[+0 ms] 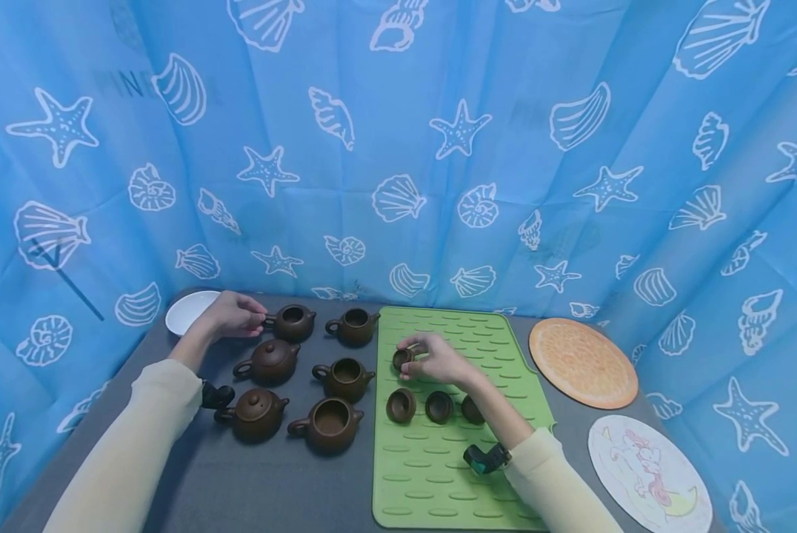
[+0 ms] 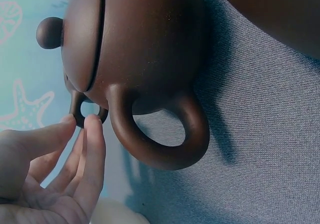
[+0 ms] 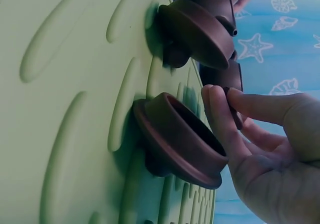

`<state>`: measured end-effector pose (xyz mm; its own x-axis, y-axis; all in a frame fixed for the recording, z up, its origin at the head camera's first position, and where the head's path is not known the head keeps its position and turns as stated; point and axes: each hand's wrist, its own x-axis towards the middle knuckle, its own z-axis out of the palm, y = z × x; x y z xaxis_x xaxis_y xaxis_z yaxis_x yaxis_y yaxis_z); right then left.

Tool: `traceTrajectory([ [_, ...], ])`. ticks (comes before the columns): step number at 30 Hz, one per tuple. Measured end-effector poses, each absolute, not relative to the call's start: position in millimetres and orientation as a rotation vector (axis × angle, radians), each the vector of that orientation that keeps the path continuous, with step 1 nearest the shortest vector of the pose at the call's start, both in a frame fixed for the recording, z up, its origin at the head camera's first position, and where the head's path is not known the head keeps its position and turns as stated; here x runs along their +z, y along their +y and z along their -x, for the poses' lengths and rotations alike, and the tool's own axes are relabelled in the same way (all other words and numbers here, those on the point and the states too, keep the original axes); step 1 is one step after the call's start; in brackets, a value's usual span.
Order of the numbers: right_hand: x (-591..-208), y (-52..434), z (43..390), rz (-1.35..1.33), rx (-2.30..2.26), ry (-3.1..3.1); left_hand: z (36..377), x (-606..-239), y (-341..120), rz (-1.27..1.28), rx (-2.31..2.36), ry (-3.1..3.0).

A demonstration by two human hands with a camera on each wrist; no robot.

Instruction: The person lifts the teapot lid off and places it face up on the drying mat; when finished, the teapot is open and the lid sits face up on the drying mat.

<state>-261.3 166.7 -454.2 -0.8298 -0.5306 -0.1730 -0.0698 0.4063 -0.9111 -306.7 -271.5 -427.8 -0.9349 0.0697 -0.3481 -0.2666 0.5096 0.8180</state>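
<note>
At the back left, my left hand pinches the handle of an open brown teapot standing on the table; the left wrist view shows thumb and fingertips at that handle. Over the green mat, my right hand holds a small brown teapot lid between thumb and fingers. Much of that lid is hidden by fingers in the right wrist view. Nearer me, upturned lids lie in a row on the mat, one partly behind the right forearm. Two lidded teapots stand in front of the left hand.
Three more open teapots stand just left of the green mat. A white dish sits behind the left wrist. To the right lie an orange-patterned round mat and a white picture mat. A blue curtain hangs behind.
</note>
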Motion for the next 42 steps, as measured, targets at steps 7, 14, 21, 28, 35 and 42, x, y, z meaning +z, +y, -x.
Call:
traceTrajectory([
  [7,-456,165,263,0.601,-1.271,2.349,305,-430,-272,0.174,1.388,2.428],
  [14,-455,163,264,0.692,-1.188,2.406,304,-430,-272,0.169,1.383,2.439],
  [21,-457,158,265,0.716,-1.126,2.431,300,-429,-270,0.165,1.382,2.454],
  [28,-456,157,266,0.762,-1.078,2.474,301,-430,-268,0.160,1.373,2.465],
  [35,-456,157,267,0.763,-1.069,2.486,295,-426,-267,0.122,1.356,2.492],
  [42,-454,156,266,0.750,-1.063,2.485,292,-421,-267,0.082,1.317,2.513],
])
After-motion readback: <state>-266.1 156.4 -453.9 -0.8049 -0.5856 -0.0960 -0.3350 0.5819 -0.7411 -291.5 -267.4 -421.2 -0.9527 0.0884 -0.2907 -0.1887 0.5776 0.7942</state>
